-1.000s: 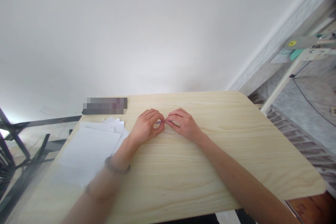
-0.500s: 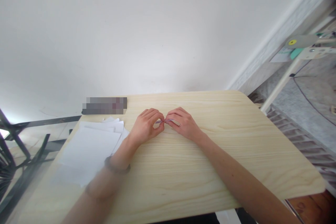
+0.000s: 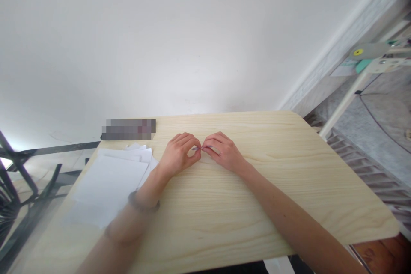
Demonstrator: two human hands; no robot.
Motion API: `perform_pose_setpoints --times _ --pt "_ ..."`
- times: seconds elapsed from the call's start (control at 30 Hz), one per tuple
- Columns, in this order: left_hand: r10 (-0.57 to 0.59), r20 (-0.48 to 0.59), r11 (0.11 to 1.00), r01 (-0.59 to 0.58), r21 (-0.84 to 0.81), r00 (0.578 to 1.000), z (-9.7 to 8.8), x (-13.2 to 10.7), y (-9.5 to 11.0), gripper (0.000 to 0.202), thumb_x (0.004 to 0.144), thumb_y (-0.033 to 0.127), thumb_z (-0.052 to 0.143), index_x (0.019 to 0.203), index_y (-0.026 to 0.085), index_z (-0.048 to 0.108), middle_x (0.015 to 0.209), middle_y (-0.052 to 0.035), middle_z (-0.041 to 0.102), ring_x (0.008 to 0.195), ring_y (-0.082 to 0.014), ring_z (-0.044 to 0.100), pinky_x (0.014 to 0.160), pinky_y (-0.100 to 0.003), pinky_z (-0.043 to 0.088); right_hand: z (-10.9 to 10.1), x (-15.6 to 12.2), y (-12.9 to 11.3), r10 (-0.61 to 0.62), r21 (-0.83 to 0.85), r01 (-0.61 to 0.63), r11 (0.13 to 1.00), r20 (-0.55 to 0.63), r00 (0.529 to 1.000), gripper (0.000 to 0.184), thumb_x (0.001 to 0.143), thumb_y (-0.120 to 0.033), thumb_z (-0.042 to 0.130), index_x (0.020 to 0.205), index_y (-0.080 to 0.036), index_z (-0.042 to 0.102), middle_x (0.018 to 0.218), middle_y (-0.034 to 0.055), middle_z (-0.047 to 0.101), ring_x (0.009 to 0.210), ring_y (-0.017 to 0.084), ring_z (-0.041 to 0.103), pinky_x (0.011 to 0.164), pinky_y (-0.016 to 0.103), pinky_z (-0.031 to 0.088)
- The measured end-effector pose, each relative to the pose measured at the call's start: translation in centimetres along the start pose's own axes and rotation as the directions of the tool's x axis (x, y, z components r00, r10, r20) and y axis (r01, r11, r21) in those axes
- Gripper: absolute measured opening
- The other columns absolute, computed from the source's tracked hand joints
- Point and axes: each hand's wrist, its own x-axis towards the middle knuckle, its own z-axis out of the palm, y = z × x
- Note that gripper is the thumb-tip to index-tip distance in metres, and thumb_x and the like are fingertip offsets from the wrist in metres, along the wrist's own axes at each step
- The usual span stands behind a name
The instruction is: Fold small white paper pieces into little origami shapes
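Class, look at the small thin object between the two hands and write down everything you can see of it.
The thin object looks like a slim, greyish-purple sliver, seen nearly edge-on. The left hand and right hand pinch it between thumb and fingers, their tips meeting over its middle. A short piece shows inside the left hand's finger loop. It lies roughly sideways, over the wooden-looking table. Its material, full shape and any table contact cannot be made out.

From here it looks like a plain workroom or study, home or office I can't tell: a wood-grain table [image 3: 289, 171] by a white wall [image 3: 180, 43], loose paper sheets [image 3: 112, 175] on top, a white pole [image 3: 345, 102] beyond.
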Motion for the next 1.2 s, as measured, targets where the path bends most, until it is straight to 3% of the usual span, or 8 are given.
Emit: perform_pose_setpoints --times 0.73,0.97,1.2 --pt "-0.033 -0.024 0.999 0.032 -0.038 0.999 -0.1 0.02 0.17 0.008 0.074 0.015 0.052 0.08 0.018 0.056 0.08 -0.0037 0.062 0.081 -0.0169 0.055 0.074 -0.031 0.043 -0.08 -0.03 0.16 0.0 0.008 0.0 1.0 -0.036 0.999 0.012 0.084 -0.024 0.047 0.086 -0.02 0.058 0.087 0.0048 0.059 0.085 0.017 0.05 0.08 0.033 0.042" --pt "0.018 -0.026 0.999 -0.019 -0.029 0.999 0.05 -0.01 -0.04 0.007 0.074 0.015 0.052 0.079 0.018 0.056 0.08 -0.0033 0.063 0.08 -0.0161 0.056 0.074 -0.031 0.044 0.01 -0.08 0.31 -0.021 -0.017 0.02 1.0 -0.027 0.999 0.01 0.082 -0.024 0.05 0.085 -0.02 0.059 0.087 0.0043 0.059 0.086 0.016 0.051 0.08 0.032 0.043" --pt "-0.028 -0.017 0.999 0.027 -0.034 0.999 -0.08 0.05 0.16 0.011 0.073 0.015 0.052 0.082 0.018 0.056 0.082 -0.0042 0.062 0.082 -0.0173 0.056 0.074 -0.032 0.044 -0.03 -0.06 0.3 -0.015 0.003 0.015 1.0 -0.02 1.0 0.012 0.084 -0.024 0.047 0.088 -0.02 0.058 0.087 0.0046 0.059 0.085 0.016 0.05 0.08 0.032 0.043"
